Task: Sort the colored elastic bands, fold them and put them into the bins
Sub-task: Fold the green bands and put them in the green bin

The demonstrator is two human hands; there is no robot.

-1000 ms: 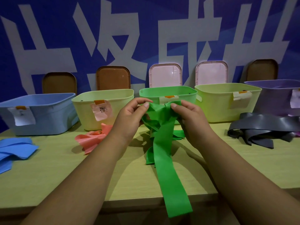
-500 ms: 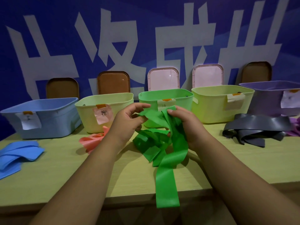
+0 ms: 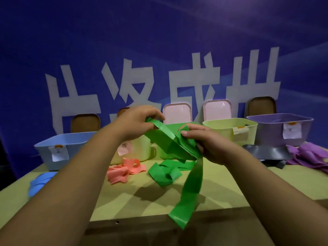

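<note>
Your forearms reach forward; your left hand, raised higher, pinches the green band, and your right hand grips it with curled fingers.

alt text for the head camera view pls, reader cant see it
Two hands hold a green elastic band above a table: the left hand pinches a raised part, the right hand grips the bunched middle, and its tail hangs past the front edge. Behind, five open bins stand in a row, with loose bands piled before them.
</note>
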